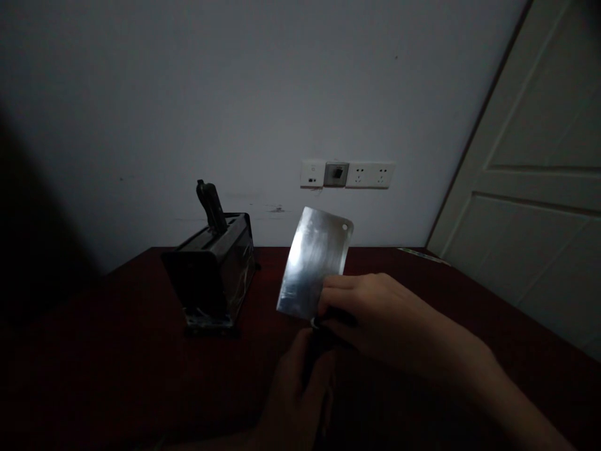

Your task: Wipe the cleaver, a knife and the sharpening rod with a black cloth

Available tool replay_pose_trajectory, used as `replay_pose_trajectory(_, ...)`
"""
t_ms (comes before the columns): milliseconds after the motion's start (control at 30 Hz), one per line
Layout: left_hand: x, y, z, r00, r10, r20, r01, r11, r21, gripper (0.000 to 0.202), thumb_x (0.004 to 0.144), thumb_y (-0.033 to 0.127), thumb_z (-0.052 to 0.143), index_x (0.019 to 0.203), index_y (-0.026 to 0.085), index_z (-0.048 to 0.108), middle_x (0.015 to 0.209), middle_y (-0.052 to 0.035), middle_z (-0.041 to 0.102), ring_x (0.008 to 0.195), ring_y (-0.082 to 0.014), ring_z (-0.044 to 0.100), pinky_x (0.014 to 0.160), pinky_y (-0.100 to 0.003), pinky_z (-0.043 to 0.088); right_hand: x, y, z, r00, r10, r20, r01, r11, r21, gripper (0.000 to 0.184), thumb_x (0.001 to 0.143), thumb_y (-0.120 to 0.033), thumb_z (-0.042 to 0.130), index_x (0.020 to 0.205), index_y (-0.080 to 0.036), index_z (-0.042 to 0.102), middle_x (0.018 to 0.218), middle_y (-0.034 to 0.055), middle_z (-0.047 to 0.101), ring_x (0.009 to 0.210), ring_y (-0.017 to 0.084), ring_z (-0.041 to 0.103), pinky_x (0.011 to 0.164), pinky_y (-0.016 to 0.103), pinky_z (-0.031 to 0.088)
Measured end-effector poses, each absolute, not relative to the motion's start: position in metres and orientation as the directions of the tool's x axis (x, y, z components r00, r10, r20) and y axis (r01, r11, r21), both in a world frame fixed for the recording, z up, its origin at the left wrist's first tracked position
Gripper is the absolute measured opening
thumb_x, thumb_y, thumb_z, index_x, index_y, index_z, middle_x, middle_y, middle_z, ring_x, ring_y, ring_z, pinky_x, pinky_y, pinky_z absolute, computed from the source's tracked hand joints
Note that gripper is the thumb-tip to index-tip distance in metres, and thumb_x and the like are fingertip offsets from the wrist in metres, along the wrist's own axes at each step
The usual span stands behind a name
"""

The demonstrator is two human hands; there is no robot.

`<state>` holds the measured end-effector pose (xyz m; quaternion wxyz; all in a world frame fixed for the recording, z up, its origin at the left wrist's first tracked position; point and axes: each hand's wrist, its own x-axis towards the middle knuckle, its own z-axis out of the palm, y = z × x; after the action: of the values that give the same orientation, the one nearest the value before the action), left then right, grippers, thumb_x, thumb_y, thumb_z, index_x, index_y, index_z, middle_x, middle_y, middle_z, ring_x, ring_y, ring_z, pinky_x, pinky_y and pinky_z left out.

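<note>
A cleaver with a broad shiny blade is held up over the dark red table, blade pointing upward and leaning a little right. My left hand is closed around its dark handle, which is mostly hidden in shadow. With bent fingers, my right hand grips the lower right of the blade, close to where it meets the handle. To the left stands a knife block with dark handles sticking out of its top; what they belong to is hidden inside.
Behind the table rises a pale wall with sockets and a switch. A panelled white door is on the right. A thin flat strip lies at the table's back right edge. The left side is very dark.
</note>
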<state>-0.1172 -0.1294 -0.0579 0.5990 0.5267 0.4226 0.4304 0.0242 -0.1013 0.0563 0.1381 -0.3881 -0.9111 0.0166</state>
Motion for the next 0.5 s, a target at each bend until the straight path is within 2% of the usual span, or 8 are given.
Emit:
replay_pose_trajectory(100, -0.1180, -0.1291, -0.0590, 0.214, 0.976, -0.049, -0.069, 0.066, 0.995, 0.036, 0.080, 0.052, 0.053, 0.093, 0.019, 0.049, 0.059, 0.0051, 0.046, 0.044, -0.0042, 0.039, 0.041, -0.015, 0.032, 0.0209, -0.1002, 0.0545, -0.660, 0.708, 0.253, 0.708, 0.698, -0.108, 0.008, 0.080, -0.014, 0.052, 0.078, -0.019, 0.059, 0.079, 0.0002, 0.062, 0.063, 0.011, 0.055, 0.055, 0.025, 0.032)
replay_pose_trajectory(267, -0.1173, -0.1277, -0.0629, 0.253, 0.965, -0.074, -0.026, 0.083, 0.996, 0.035, 0.080, 0.051, 0.051, 0.093, 0.019, 0.050, 0.054, 0.0069, 0.041, 0.039, -0.0044, 0.034, 0.037, -0.015, 0.028, 0.0243, -0.1000, 0.0541, -0.642, 0.732, 0.230, 0.727, 0.676, -0.122, 0.009, 0.076, -0.013, 0.055, 0.073, -0.019, 0.060, 0.075, -0.0007, 0.062, 0.063, 0.011, 0.055, 0.055, 0.025, 0.032)
replay_pose_trajectory(400, -0.1169, -0.1271, -0.0637, 0.188, 0.981, -0.050, -0.049, 0.060, 0.997, 0.037, 0.079, 0.051, 0.052, 0.098, 0.019, 0.051, 0.059, 0.0048, 0.045, 0.043, -0.0050, 0.037, 0.039, -0.015, 0.030, 0.0216, -0.1007, 0.0538, -0.646, 0.711, 0.279, 0.720, 0.689, -0.090, 0.009, 0.080, -0.016, 0.052, 0.078, -0.019, 0.060, 0.078, 0.0007, 0.064, 0.063, 0.012, 0.056, 0.054, 0.026, 0.030)
replay_pose_trajectory(500, -0.1164, -0.1282, -0.0603, 0.193, 0.977, -0.087, -0.054, 0.099, 0.994, 0.037, 0.079, 0.050, 0.054, 0.099, 0.020, 0.052, 0.058, 0.0050, 0.045, 0.042, -0.0049, 0.035, 0.038, -0.016, 0.029, 0.0213, -0.0995, 0.0533, -0.650, 0.712, 0.265, 0.719, 0.689, -0.091, 0.007, 0.077, -0.015, 0.055, 0.078, -0.020, 0.060, 0.078, -0.0001, 0.064, 0.064, 0.012, 0.056, 0.053, 0.026, 0.029)
